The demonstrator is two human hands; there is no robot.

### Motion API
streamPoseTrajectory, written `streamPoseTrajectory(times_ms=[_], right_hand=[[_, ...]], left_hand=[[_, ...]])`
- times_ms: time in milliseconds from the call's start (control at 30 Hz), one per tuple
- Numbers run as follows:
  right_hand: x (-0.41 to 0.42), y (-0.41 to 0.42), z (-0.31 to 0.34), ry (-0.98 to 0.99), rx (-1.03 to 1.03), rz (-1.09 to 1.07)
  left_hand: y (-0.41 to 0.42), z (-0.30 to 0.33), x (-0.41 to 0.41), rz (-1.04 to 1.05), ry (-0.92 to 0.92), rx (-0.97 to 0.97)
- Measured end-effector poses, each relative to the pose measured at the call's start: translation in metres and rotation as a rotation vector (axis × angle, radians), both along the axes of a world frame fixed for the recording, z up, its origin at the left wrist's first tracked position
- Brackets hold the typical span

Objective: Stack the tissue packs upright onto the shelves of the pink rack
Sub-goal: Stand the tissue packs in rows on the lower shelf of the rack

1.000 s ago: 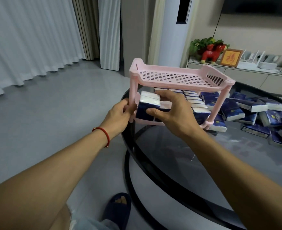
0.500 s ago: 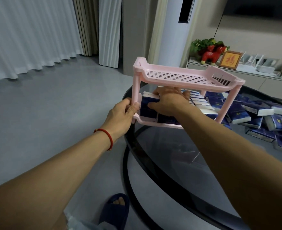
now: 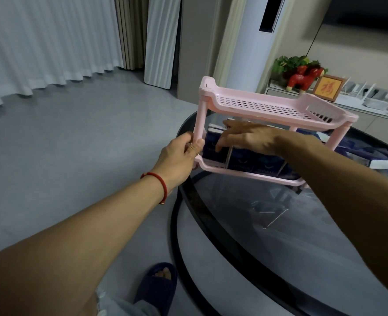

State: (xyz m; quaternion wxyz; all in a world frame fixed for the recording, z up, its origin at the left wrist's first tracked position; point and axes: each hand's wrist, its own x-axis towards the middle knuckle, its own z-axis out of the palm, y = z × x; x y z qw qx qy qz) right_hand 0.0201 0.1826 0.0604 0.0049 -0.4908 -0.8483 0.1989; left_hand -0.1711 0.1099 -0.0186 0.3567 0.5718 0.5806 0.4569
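head view: your left hand (image 3: 179, 153) grasps the near-left post of the pink rack (image 3: 270, 106), thumb and fingers curled around it just above the lower shelf (image 3: 245, 173). the rack stands at the near-left edge of the round glass table (image 3: 279, 236), its lower shelf's left corner right at the dark rim, with grey floor (image 3: 74, 156) wide open beyond that edge.

your right hand (image 3: 247, 139) reaches in between the two shelves, fingers extended and spread, fingertips (image 3: 218, 148) resting against the leftmost tissue pack (image 3: 213, 151). it is not gripping; the palm lies over the tops of the row.

the tissue packs stand upright in a line along the front of the lower shelf, dark blue faces outward, touching one another; the leftmost sits just beside the post you hold. the top shelf (image 3: 263, 107) is a bare slotted tray with raised ends.

loose tissue packs (image 3: 384, 160) lie in a heap on the table behind and right of the rack, partly hidden by your forearm. the near half of the glass is open.

a slippered foot (image 3: 158, 286) shows at the table's near rim. curtains (image 3: 40, 42) line the far wall; a sideboard (image 3: 371, 115) with a red figurine (image 3: 302, 79) stands behind.
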Motion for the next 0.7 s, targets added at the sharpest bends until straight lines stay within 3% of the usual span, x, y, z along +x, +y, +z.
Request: streamPoseTrajectory(times_ms=[267,700], right_hand=[[-0.005,0.014,-0.011,0.209,-0.013,-0.143],[-0.012,0.022,-0.016,0.099,0.004,-0.229]], left_hand=[[-0.001,-0.001,0.001,-0.012,-0.015,-0.009],[-0.005,-0.001,0.001,-0.022,0.003,-0.017]])
